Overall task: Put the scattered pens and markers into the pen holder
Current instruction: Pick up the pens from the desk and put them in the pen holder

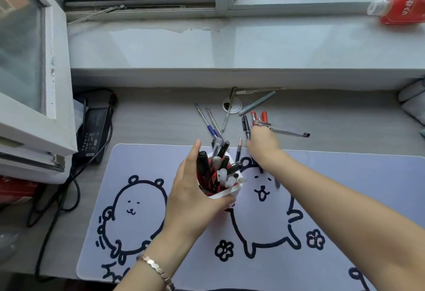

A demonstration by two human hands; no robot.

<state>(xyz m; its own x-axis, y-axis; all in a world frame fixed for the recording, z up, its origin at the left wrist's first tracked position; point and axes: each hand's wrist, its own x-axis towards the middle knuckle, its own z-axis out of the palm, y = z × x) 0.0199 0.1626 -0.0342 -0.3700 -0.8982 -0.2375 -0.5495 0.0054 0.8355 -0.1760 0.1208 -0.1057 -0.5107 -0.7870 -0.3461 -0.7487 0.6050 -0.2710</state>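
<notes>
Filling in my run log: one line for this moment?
left hand: steadies pen holder | right hand: reaching red markers | holder: partly filled | pens left on desk

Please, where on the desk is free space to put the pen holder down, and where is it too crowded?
Free: the mat right of the right arm, and the bare desk between the charger and the blue pens. Crowded: the desk behind the holder, where the right hand reaches among loose pens.

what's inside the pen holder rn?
The pen holder is packed with upright pens and markers, black, red and clear. Their lower ends and the holder's bottom are hidden by its wall and the left hand gripping it.
</notes>
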